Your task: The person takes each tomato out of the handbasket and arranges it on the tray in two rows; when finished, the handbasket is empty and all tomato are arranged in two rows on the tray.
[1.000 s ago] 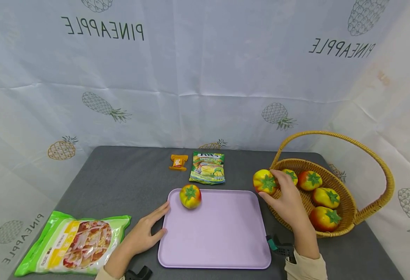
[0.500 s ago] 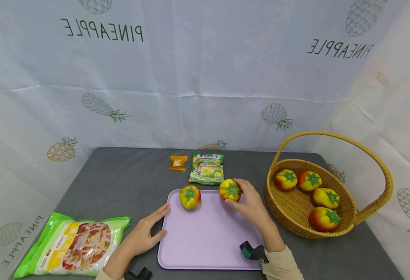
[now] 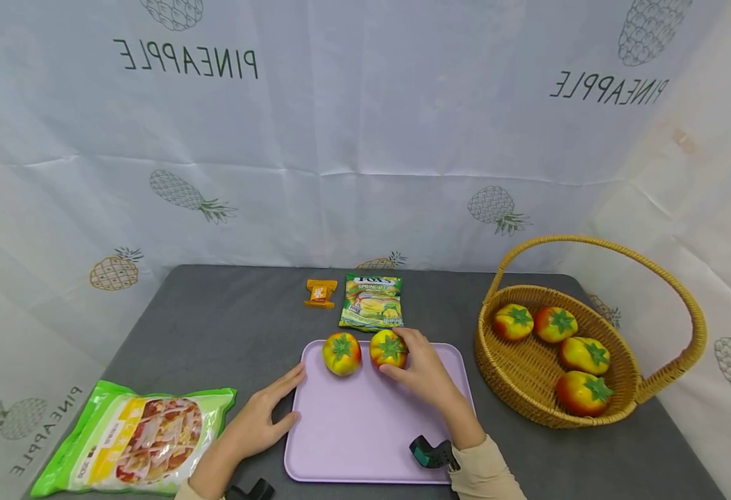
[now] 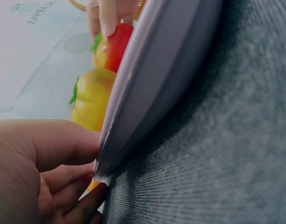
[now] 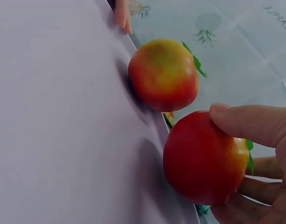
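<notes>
A lilac tray [image 3: 365,437] lies on the grey table [image 3: 228,326]. One yellow-red toy tomato [image 3: 341,353] sits at the tray's far left. My right hand [image 3: 416,367] grips a second tomato [image 3: 388,348] right beside it, low over the tray; in the right wrist view thumb and fingers wrap that tomato [image 5: 203,157] next to the resting tomato [image 5: 163,74]. My left hand [image 3: 268,410] lies with straight fingers against the tray's left edge [image 4: 133,107].
A wicker basket [image 3: 530,389] with a tall handle stands at the right and holds several more tomatoes [image 3: 584,392]. A green candy packet [image 3: 372,301] and a small orange item [image 3: 320,292] lie behind the tray. A large green snack bag [image 3: 130,439] lies at the front left.
My right hand carried the tomato left from the basket's rim across to the tray, ending beside the first tomato. The left hand stayed put.
</notes>
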{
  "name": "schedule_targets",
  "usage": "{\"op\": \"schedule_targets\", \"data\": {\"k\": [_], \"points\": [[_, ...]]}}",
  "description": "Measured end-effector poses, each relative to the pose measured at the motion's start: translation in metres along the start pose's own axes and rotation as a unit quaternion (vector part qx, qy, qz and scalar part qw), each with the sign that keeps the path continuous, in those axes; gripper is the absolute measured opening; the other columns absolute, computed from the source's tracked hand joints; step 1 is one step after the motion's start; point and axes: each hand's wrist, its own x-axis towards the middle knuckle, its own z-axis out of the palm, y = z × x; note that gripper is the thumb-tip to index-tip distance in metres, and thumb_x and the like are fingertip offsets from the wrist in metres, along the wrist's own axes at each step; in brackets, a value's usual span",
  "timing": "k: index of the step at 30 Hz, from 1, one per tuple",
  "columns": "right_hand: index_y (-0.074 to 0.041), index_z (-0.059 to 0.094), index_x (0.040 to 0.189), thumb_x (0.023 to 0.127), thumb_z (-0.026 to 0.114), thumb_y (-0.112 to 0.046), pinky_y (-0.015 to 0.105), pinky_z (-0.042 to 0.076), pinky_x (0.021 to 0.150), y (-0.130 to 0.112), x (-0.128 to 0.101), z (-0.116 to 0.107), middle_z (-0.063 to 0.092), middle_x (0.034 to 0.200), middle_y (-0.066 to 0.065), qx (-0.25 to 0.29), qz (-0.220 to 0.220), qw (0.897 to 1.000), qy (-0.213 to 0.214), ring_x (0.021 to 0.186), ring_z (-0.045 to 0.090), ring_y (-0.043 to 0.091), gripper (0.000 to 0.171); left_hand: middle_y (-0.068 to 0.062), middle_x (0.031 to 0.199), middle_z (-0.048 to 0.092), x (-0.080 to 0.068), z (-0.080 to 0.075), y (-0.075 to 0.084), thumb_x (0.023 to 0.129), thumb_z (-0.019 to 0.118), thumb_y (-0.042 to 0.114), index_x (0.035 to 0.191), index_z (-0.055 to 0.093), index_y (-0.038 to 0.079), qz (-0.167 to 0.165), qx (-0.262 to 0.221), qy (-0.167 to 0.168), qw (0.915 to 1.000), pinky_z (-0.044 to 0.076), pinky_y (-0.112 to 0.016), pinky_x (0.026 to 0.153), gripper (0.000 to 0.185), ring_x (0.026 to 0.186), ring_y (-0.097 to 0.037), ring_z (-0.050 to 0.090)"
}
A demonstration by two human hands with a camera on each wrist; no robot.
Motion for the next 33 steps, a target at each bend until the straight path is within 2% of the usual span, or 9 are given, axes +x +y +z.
{"op": "schedule_targets", "data": {"k": [8, 16, 18, 22, 25, 33], "points": [[0.0, 0.048, 0.133, 0.078, 0.078, -0.029, 0.049, 0.042, 0.102, 0.0006, -0.0011, 0.0001, 0.052, 0.13, 0.016, -0.004, 0.003, 1.0, -0.012, 0.12, 0.051, 0.032, 0.069, -0.006, 0.147, 0.044, 0.001, -0.0006, -0.0002, 0.084, 0.068, 0.019, 0.138, 0.049, 0.006, -0.002, -0.006, -0.003, 1.0, 0.026, -0.01, 0.108, 0.059, 0.131, -0.024, 0.045], [0.0, 0.046, 0.135, 0.08, 0.075, -0.031, 0.05, 0.04, 0.104, 0.0024, -0.0022, 0.0012, 0.051, 0.134, 0.016, -0.003, 0.009, 1.0, -0.016, 0.123, 0.05, 0.033, 0.069, -0.006, 0.147, 0.044, 0.0002, -0.0008, 0.0005, 0.084, 0.067, 0.019, 0.138, 0.049, 0.006, -0.003, -0.008, -0.006, 0.9999, 0.026, -0.011, 0.108, 0.059, 0.131, -0.024, 0.045], [0.0, 0.046, 0.136, 0.08, 0.075, -0.031, 0.05, 0.04, 0.104, 0.0024, -0.0025, 0.0011, 0.05, 0.134, 0.017, -0.001, 0.008, 1.0, -0.016, 0.124, 0.049, 0.033, 0.07, -0.006, 0.147, 0.043, 0.0004, -0.0012, 0.001, 0.084, 0.068, 0.018, 0.139, 0.049, 0.007, -0.006, -0.007, -0.008, 0.9999, 0.03, -0.014, 0.107, 0.059, 0.131, -0.024, 0.045], [0.0, 0.045, 0.137, 0.081, 0.074, -0.032, 0.05, 0.039, 0.105, 0.0032, -0.0027, 0.0014, 0.05, 0.135, 0.017, -0.001, 0.005, 1.0, -0.02, 0.124, 0.049, 0.033, 0.071, -0.005, 0.148, 0.043, 0.0006, -0.0017, 0.0017, 0.083, 0.068, 0.018, 0.139, 0.049, 0.008, -0.013, 0.0, -0.013, 0.9998, 0.041, -0.031, 0.104, 0.06, 0.131, -0.023, 0.045], [0.0, 0.043, 0.138, 0.081, 0.074, -0.032, 0.051, 0.039, 0.105, 0.0037, -0.0029, 0.0017, 0.048, 0.136, 0.018, -0.001, 0.006, 1.0, -0.026, 0.125, 0.048, 0.034, 0.073, -0.004, 0.148, 0.043, 0.0007, -0.0018, 0.0018, 0.084, 0.068, 0.019, 0.14, 0.048, 0.008, -0.016, 0.002, -0.016, 0.9997, 0.044, -0.041, 0.101, 0.06, 0.131, -0.024, 0.045], [0.001, 0.04, 0.14, 0.08, 0.075, -0.032, 0.052, 0.038, 0.105, 0.0046, -0.0027, 0.0022, 0.046, 0.138, 0.019, -0.006, 0.017, 0.999, -0.035, 0.126, 0.048, 0.035, 0.077, -0.005, 0.148, 0.043, 0.0007, -0.0016, 0.0013, 0.084, 0.067, 0.02, 0.139, 0.048, 0.008, -0.015, 0.0, -0.018, 0.9997, 0.044, -0.041, 0.101, 0.06, 0.131, -0.024, 0.045]]}}
